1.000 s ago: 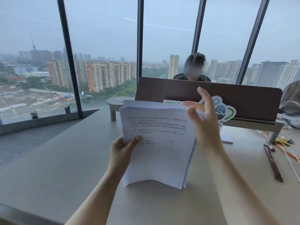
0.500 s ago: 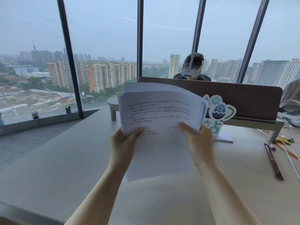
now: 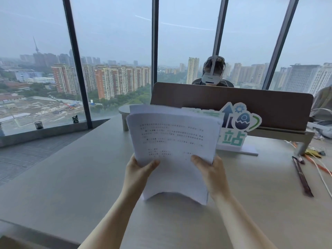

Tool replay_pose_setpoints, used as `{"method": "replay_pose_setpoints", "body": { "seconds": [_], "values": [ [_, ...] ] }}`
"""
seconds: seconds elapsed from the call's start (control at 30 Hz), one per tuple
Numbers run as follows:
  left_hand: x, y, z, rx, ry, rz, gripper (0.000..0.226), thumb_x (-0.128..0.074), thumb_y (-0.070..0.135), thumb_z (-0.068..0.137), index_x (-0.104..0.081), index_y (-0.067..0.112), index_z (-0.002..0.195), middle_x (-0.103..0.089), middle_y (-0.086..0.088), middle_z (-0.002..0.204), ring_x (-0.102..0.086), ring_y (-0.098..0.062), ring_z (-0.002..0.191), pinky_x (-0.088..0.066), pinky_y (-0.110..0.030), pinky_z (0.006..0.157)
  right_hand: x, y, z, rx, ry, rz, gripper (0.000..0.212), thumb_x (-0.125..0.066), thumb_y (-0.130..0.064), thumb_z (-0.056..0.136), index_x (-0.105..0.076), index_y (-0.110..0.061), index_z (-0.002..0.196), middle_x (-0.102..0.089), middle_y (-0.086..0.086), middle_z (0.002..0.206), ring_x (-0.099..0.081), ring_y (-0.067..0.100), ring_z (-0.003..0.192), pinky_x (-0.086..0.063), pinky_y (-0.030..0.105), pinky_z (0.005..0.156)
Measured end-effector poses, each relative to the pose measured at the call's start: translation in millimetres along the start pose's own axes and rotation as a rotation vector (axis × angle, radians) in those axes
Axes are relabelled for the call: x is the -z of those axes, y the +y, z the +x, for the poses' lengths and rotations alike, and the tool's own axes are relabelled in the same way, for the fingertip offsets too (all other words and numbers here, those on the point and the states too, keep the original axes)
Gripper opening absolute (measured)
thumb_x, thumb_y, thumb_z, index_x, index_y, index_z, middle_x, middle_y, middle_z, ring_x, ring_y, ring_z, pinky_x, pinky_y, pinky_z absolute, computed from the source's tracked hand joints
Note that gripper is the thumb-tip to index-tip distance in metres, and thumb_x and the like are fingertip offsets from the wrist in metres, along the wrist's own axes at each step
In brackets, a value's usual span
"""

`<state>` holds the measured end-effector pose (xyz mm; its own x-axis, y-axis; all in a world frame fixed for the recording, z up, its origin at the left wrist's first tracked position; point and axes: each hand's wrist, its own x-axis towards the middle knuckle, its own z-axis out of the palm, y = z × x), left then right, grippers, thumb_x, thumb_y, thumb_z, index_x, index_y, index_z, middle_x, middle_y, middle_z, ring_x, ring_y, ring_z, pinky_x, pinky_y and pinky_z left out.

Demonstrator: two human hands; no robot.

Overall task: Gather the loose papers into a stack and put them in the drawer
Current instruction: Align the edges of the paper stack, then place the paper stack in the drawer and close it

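Note:
A thick stack of white printed papers (image 3: 173,139) stands upright on its bottom edge on the pale desk (image 3: 71,177), its lower part bowed. My left hand (image 3: 139,172) grips the stack's left side, thumb on the front sheet. My right hand (image 3: 212,172) grips the right side the same way. The top edges are uneven, with some sheets standing higher at the back. No drawer is in view.
A standing sign with an arrow and an egg (image 3: 237,126) is right behind the papers. A brown divider panel (image 3: 233,103) crosses the desk, with a person in a headset (image 3: 212,72) beyond it. A dark stick (image 3: 301,177) and cables (image 3: 321,168) lie at the right.
My right hand came down from the stack's top right edge and took hold of its right side. The stack was lifted, then set back down on its bottom edge.

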<state>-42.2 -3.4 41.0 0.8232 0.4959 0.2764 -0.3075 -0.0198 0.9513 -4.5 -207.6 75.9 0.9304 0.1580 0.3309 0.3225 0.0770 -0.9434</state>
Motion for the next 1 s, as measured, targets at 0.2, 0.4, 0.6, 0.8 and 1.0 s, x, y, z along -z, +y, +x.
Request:
{"method": "replay_pose_setpoints", "body": {
  "seconds": [0.2,0.4,0.6,0.8,1.0],
  "values": [
    [-1.9,-11.3,-3.6,0.019,0.0,0.034,0.018,-0.081,0.013,0.072,-0.073,0.002,0.083,-0.074,0.0,0.071,-0.068,-0.017,0.069,-0.054,-0.029,0.061,-2.5,15.4,-7.9,-0.093,0.003,0.02,0.024,-0.061,0.004,0.089,-0.078,-0.014,0.089,-0.08,-0.003,0.08,-0.076,0.012,0.076,-0.057,0.02,0.061],
    [15.9,-57.6,-16.0,0.171,-0.076,0.123,0.007,-0.078,0.011,0.076,-0.076,0.013,0.082,-0.077,0.002,0.076,-0.074,-0.024,0.083,-0.057,-0.039,0.074,0.9,53.2,-24.3,-0.228,0.017,-0.107,0.026,-0.06,-0.003,0.092,-0.072,-0.026,0.096,-0.08,-0.008,0.088,-0.075,0.019,0.089,-0.058,0.032,0.074],
    [28.3,-52.4,-18.0,0.132,-0.046,0.07,0.003,-0.076,0.013,0.073,-0.073,0.014,0.074,-0.072,0.002,0.075,-0.064,-0.018,0.074,-0.052,-0.035,0.073,-11.3,46.6,-27.5,-0.153,0.007,-0.267,0.015,-0.06,-0.014,0.092,-0.067,-0.025,0.084,-0.07,-0.008,0.072,-0.062,0.01,0.061,-0.047,0.025,0.06],
    [81.6,-18.9,-19.7,0.076,0.003,0.084,0.005,-0.073,0.012,0.074,-0.072,0.016,0.077,-0.072,0.006,0.07,-0.064,-0.016,0.069,-0.051,-0.036,0.069,-58.7,28.3,-36.4,-0.064,-0.058,-0.27,0.014,-0.048,-0.02,0.079,-0.045,-0.017,0.066,-0.041,-0.008,0.05,-0.035,0.016,0.049,-0.03,0.034,0.052],
    [179.3,25.9,-45.9,0.065,0.151,0.147,0.018,-0.072,0.017,0.066,-0.069,0.017,0.084,-0.074,0.008,0.069,-0.066,-0.016,0.068,-0.055,-0.037,0.07,-140.9,8.8,-69.7,-0.023,-0.184,-0.125,0.014,-0.049,-0.014,0.08,-0.059,-0.023,0.084,-0.058,-0.015,0.058,-0.049,0.01,0.054,-0.04,0.03,0.056]
  ]
}}
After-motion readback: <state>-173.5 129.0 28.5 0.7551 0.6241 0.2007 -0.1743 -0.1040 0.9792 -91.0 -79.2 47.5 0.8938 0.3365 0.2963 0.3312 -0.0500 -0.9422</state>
